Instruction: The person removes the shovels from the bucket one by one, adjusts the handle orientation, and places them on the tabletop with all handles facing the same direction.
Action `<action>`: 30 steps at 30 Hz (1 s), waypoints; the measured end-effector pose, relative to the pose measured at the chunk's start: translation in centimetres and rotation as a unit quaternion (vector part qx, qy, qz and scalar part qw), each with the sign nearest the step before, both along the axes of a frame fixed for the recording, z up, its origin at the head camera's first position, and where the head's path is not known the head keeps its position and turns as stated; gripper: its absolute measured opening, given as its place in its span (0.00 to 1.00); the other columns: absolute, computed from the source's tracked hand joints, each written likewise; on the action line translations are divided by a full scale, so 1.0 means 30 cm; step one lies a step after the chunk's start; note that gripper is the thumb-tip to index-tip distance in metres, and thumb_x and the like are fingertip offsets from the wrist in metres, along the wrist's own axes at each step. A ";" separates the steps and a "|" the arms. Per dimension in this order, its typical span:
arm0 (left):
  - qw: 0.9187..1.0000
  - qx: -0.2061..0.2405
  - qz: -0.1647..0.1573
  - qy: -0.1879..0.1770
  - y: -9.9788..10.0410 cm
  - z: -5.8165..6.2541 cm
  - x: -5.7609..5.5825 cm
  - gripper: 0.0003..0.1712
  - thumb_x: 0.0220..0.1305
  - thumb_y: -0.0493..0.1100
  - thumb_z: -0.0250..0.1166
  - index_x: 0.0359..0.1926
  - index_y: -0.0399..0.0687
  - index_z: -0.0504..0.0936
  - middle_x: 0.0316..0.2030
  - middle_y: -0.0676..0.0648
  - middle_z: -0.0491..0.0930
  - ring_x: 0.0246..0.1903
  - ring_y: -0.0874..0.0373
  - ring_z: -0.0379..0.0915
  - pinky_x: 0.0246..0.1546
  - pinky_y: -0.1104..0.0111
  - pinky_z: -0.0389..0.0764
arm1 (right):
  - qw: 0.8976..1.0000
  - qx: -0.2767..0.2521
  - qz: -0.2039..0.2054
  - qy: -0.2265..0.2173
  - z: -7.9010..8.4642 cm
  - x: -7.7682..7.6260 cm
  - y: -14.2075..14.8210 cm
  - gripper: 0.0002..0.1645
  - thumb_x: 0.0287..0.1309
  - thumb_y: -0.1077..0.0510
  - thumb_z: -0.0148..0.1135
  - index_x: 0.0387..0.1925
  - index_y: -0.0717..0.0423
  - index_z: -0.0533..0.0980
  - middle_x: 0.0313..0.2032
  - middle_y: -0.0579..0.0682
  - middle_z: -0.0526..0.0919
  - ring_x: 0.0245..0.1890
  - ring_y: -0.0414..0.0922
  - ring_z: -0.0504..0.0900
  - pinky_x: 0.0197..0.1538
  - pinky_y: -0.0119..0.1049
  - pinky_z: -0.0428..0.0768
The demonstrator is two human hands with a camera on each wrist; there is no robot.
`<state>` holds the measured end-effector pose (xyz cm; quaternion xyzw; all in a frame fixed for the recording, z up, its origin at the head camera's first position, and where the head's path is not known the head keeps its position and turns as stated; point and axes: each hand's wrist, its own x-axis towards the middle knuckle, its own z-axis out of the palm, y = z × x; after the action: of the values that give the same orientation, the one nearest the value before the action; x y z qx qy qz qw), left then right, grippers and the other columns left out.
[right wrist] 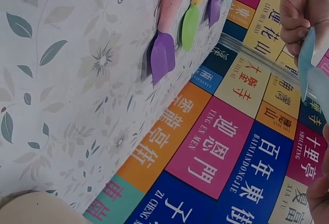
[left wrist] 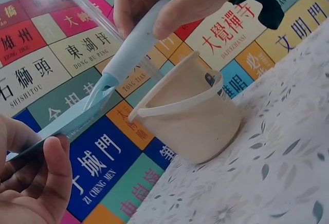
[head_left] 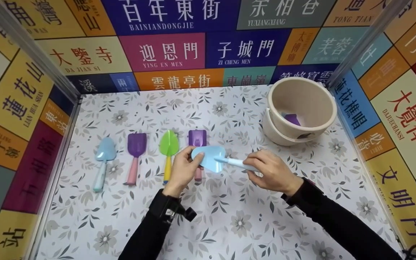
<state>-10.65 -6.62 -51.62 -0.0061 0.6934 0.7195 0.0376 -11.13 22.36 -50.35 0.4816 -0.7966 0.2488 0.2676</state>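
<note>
You hold one light-blue shovel (head_left: pixel 209 159) aloft, your left hand (head_left: pixel 183 170) pinching its blade and your right hand (head_left: pixel 271 170) gripping its handle; the left wrist view catches the blade nearly edge-on. Only the head view lets you see a purple piece (head_left: pixel 292 119) inside the one beige bucket (head_left: pixel 302 90). Four other shovels (head_left: pixel 137 144) (one pale blue, two purple, one green) lie in a row on the flowered cloth (head_left: pixel 208 220), your held blade partly blocking the rightmost.

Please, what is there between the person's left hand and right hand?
A light blue, rounded trowel: the left hand pinches its blade, the right hand grips its pale handle, as the head view shows.
</note>
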 end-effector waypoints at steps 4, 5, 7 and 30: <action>0.996 -0.064 -0.002 0.059 -0.011 0.023 0.000 0.09 0.72 0.32 0.64 0.47 0.27 0.82 0.32 0.43 0.82 0.26 0.61 0.78 0.28 0.72 0.86 | 1.000 0.021 -0.016 -0.007 0.001 0.003 -0.003 0.22 0.41 0.65 0.79 0.42 0.61 0.83 0.40 0.54 0.86 0.37 0.50 0.83 0.40 0.40 0.83; 0.993 -0.083 -0.003 0.078 -0.013 0.029 0.001 0.09 0.72 0.32 0.64 0.47 0.28 0.83 0.31 0.41 0.83 0.26 0.59 0.79 0.28 0.72 0.86 | 0.999 0.025 -0.023 -0.012 0.002 0.005 -0.005 0.22 0.41 0.64 0.80 0.42 0.60 0.83 0.40 0.54 0.86 0.37 0.49 0.83 0.40 0.40 0.83; 0.984 -0.127 -0.002 0.125 -0.016 0.041 0.003 0.08 0.72 0.33 0.65 0.46 0.29 0.84 0.31 0.38 0.85 0.25 0.58 0.79 0.28 0.72 0.85 | 0.999 0.027 -0.036 -0.026 0.004 0.008 -0.008 0.23 0.42 0.63 0.81 0.43 0.59 0.82 0.40 0.53 0.85 0.37 0.49 0.83 0.39 0.41 0.83; 0.893 -0.258 -0.023 0.369 0.053 0.026 0.027 0.04 0.67 0.28 0.67 0.42 0.31 0.85 0.34 0.39 0.88 0.28 0.52 0.83 0.31 0.66 0.88 | 0.972 0.058 -0.105 -0.202 -0.084 0.055 -0.067 0.21 0.56 0.62 0.77 0.49 0.61 0.79 0.41 0.56 0.83 0.35 0.48 0.83 0.35 0.42 0.85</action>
<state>-9.84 -5.03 -50.83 0.2663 0.8184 0.4652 -0.2071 -9.47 20.34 -52.86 0.3497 -0.8933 0.2649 0.0979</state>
